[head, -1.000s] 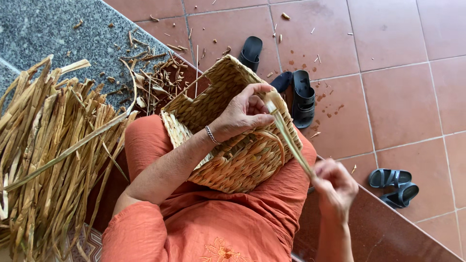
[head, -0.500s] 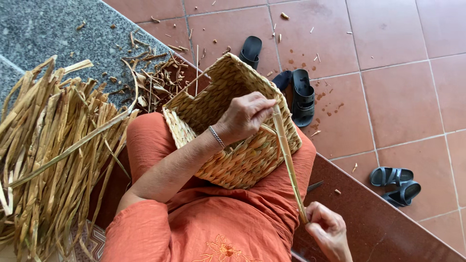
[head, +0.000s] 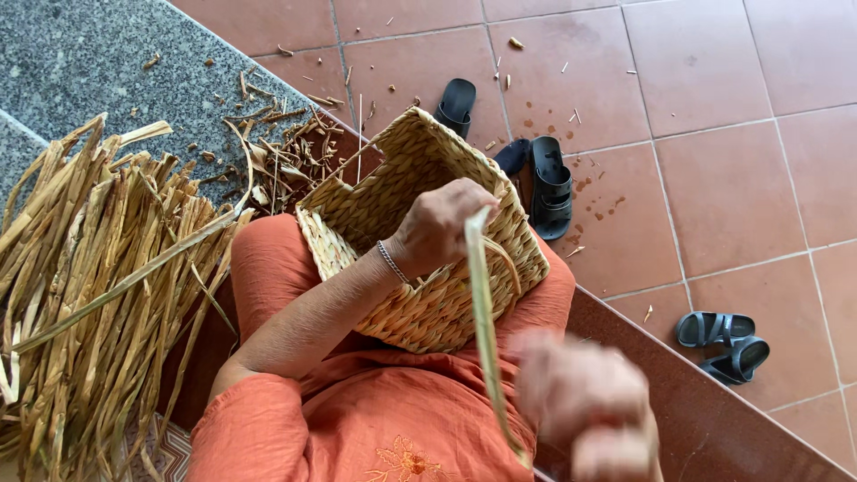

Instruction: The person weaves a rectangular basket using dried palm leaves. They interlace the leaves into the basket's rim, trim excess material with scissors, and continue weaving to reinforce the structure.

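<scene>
A woven straw basket rests on my lap, on orange clothing. My left hand presses on the basket's near side, fingers closed where a long pale reed strand leaves the weave. The strand runs down towards me to my right hand, which is blurred and closed around its lower end at the bottom of the view. A thin bracelet sits on my left wrist.
A big pile of dried reed strips lies to my left, with small scraps on the grey stone step. Dark sandals stand on the red tile floor beyond the basket, another pair at right.
My right hand has moved down and closer to me, pulling the strand taut from the basket. My left hand stays pressed on the basket.
</scene>
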